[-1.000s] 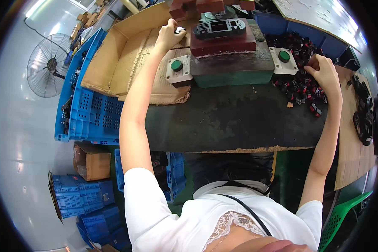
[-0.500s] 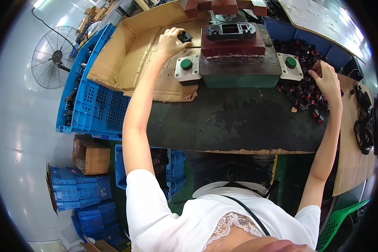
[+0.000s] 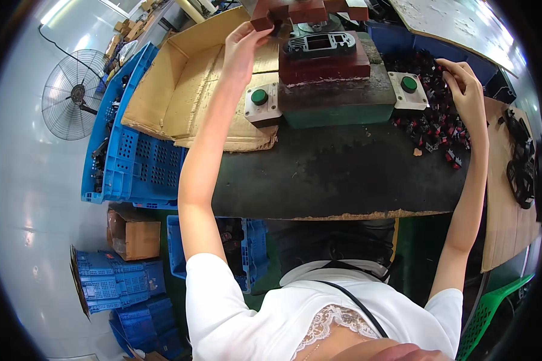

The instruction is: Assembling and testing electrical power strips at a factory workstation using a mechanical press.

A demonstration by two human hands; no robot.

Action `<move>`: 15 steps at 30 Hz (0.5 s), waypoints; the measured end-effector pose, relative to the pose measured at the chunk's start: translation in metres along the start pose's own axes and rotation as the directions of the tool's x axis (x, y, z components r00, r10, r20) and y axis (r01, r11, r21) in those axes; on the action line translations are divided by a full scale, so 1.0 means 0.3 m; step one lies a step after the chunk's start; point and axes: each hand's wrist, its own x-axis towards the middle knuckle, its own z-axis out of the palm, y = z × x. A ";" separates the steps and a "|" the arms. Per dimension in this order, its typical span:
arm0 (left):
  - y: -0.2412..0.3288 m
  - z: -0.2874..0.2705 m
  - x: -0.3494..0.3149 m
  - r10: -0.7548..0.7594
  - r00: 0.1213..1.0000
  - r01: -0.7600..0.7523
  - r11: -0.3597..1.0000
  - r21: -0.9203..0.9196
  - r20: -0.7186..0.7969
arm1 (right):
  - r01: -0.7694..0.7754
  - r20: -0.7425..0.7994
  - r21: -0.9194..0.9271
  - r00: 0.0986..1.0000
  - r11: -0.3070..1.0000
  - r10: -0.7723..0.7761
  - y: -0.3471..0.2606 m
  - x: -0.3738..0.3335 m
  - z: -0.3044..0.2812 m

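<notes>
My left hand (image 3: 242,51) is raised at the left of the press, its thumb and fingers pinched beside the dark red upper block (image 3: 307,12). A small black part (image 3: 278,27) shows dimly at the fingertips, mostly hidden. A black and silver oblong housing (image 3: 320,43) lies on the dark red lower block (image 3: 324,67), just right of that hand. Over at the right, my right hand (image 3: 468,90) is at the edge of a heap of small black and red parts (image 3: 430,123), fingers curled together. What it pinches, if anything, is too small to make out.
Green push buttons (image 3: 259,97) (image 3: 409,84) sit either side of the green press base (image 3: 337,108). An opened cardboard box (image 3: 193,78) and blue crates (image 3: 141,162) stand left. Black frames (image 3: 521,162) lie on cardboard at right. A fan (image 3: 75,93) is far left.
My left hand has moved up with the black part, from over the cardboard to beside the upper block. My right hand has shifted slightly up and left over the heap. The whole view has shifted a little.
</notes>
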 end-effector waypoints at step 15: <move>0.043 0.178 -0.045 -0.024 0.985 -0.055 0.895 0.443 0.172 | 0.155 0.027 0.091 0.987 0.984 -0.158 -0.031 0.000 0.008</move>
